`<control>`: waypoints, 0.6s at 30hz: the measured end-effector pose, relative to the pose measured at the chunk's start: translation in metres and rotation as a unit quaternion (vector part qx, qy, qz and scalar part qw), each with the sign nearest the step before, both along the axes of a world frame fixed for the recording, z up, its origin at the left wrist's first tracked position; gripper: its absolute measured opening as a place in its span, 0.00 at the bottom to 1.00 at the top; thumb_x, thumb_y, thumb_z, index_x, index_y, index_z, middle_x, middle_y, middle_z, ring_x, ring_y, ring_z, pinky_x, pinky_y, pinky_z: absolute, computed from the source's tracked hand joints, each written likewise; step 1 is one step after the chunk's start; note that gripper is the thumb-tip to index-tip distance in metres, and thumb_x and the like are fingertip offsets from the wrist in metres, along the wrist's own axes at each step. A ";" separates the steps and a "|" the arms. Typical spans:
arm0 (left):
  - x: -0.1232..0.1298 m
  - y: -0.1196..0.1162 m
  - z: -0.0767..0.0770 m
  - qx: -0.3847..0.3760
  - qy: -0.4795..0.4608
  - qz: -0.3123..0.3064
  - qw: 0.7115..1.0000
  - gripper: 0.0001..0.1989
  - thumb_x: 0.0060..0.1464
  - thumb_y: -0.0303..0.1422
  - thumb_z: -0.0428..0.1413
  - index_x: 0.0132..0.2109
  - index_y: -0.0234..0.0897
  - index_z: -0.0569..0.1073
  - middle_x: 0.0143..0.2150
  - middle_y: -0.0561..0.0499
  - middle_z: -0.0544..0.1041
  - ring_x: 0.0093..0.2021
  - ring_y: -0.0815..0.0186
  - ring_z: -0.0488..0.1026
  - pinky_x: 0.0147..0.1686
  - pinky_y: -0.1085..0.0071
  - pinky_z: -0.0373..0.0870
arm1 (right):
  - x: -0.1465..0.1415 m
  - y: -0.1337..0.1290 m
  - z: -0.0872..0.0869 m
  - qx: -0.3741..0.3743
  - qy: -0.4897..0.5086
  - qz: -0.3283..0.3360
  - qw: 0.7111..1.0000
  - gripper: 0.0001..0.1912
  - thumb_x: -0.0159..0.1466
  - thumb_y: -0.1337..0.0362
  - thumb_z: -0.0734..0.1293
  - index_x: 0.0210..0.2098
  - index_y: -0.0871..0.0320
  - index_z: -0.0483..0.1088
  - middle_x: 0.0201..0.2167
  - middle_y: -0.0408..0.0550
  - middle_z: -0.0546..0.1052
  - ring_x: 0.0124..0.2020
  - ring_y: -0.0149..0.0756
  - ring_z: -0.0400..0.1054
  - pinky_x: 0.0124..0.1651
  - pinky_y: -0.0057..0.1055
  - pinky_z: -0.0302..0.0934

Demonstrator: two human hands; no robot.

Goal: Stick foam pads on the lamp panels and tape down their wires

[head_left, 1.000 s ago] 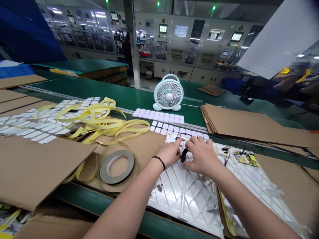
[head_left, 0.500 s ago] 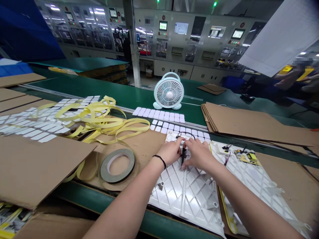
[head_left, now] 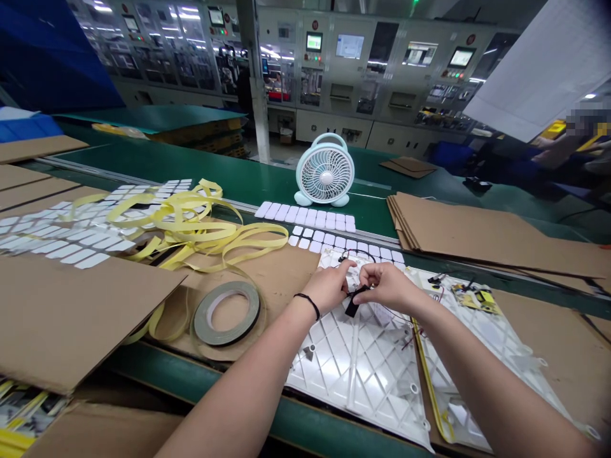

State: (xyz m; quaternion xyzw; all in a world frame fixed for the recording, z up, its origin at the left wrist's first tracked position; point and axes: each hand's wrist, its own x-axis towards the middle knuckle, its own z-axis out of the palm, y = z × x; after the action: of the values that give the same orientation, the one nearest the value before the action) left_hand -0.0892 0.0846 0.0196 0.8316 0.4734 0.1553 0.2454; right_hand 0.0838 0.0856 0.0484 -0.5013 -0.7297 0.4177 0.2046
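Over the upper part of a white ribbed plastic panel (head_left: 329,366), my two hands work close together. My right hand (head_left: 389,286) pinches a short black strip, which looks like tape (head_left: 352,309), between thumb and fingers. My left hand (head_left: 327,289) has its fingers curled at the dark wires (head_left: 351,293) running to that strip; its fingertips are partly hidden. Thin red and black wires (head_left: 408,324) trail rightward from under my right hand. Beside it lies a second white panel (head_left: 477,337) with a yellow-wrapped circuit board (head_left: 475,298) at its top.
Left of the panel lies a roll of tape (head_left: 203,316) on cardboard, near tangled yellow strips (head_left: 191,222) and sheets of white pads (head_left: 90,238). A small fan (head_left: 326,175) stands behind. Stacked cardboard (head_left: 477,229) sits at the right. A person's arm shows far right.
My right hand has shifted slightly right and its fingers have drawn into a pinch. The black strip has turned and its lower end now hangs flat in view. My left hand has barely moved.
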 end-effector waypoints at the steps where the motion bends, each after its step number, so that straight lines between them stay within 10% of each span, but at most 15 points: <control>1: 0.000 0.000 0.001 -0.002 0.003 0.001 1.000 0.28 0.50 0.25 0.53 0.57 0.44 0.55 0.35 0.55 0.78 0.40 0.62 0.73 0.46 0.65 0.63 | 0.000 0.001 -0.003 -0.005 -0.003 0.007 1.000 0.17 0.44 0.63 0.73 0.22 0.56 0.58 0.18 0.35 0.64 0.22 0.29 0.60 0.25 0.25 0.53; 18: 0.001 -0.001 0.006 -0.001 0.001 -0.003 1.000 0.27 0.48 0.23 0.50 0.56 0.44 0.60 0.35 0.54 0.78 0.39 0.62 0.73 0.43 0.68 0.64 | -0.012 -0.010 -0.031 0.148 -0.159 -0.055 0.975 0.13 0.49 0.70 0.69 0.26 0.55 0.58 0.24 0.37 0.71 0.28 0.34 0.64 0.31 0.27 0.50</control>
State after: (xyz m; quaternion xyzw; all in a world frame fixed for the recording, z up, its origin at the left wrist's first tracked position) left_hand -0.0884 0.0840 0.0251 0.8332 0.4710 0.1533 0.2458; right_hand 0.0719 0.0756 0.0170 -0.5648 -0.7779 0.2082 0.1803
